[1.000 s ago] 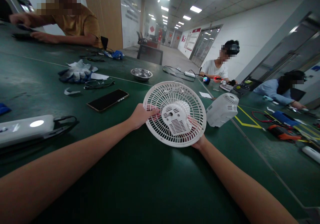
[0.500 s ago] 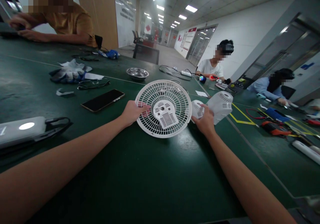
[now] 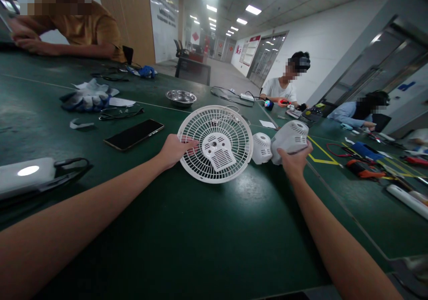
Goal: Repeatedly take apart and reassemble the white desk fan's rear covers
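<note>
My left hand (image 3: pixel 173 150) is closed on the left rim of a round white fan grille (image 3: pixel 222 150), thumb over the bars and fingers showing behind them. The grille is tilted toward me above the green table (image 3: pixel 187 237). To its right sits a small white vented housing (image 3: pixel 261 148). Beside that is a larger white plastic housing (image 3: pixel 290 139) with slots at its top end. My right hand (image 3: pixel 294 157) wraps round the lower part of this larger housing, thumb on the near side and fingers at its right edge.
A phone (image 3: pixel 134 134), work gloves (image 3: pixel 88 96) and a metal bowl (image 3: pixel 181 97) lie left and beyond the grille. A white device with a cable (image 3: pixel 28 177) is at far left. Tools, including an orange-and-black meter (image 3: pixel 364 169), lie right. Other people sit around the table.
My right hand has left the small housing and moved right onto the larger one. My left hand keeps hold of the grille. The whole view has shifted slightly.
</note>
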`<state>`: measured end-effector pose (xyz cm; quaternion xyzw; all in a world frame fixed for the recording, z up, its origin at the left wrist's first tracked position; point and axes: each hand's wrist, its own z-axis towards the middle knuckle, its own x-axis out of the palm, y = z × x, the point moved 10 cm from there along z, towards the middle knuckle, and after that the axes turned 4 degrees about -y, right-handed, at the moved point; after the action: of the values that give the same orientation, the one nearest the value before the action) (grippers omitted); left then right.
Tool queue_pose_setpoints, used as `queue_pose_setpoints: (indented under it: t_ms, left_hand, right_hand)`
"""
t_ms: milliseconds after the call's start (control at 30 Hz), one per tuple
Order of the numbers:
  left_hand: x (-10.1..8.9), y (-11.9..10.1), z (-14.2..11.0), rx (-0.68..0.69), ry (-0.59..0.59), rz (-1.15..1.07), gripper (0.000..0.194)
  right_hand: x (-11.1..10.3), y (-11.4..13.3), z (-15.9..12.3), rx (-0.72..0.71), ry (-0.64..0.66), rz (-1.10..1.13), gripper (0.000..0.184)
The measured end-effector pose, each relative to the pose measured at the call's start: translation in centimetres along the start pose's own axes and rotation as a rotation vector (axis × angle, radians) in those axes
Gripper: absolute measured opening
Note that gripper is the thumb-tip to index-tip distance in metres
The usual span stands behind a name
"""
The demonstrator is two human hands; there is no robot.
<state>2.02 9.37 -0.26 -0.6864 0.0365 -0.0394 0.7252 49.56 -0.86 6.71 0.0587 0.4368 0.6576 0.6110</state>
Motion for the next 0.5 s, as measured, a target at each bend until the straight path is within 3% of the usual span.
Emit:
queue_pose_setpoints:
  t_ms: [100, 200, 333, 500]
  left_hand:
    - [0.1, -0.1, -0.1, -0.007, -0.006, -0.012, 0.014]
    - [0.1, -0.3, -0.3, -0.010, -0.021, -0.012, 0.015]
    - [0.2, -0.6, -0.5, 0.000, -0.008, 0.016, 0.016]
    - [0.2, -0.4, -0.2, 0.019, 0.009, 0.022, 0.016]
  right_hand:
    - [1.6, -4.0, 0.0, 0.224, 0.053, 0.021, 0.096]
    - [1.8, -4.5, 0.3, 0.225, 0.022, 0.017, 0.089]
    - [0.5, -3.2, 0.9, 0.172, -0.094, 0.043, 0.083]
    - [-1.9, 1.3, 1.0, 0.010, -0.250, 0.211, 0.081]
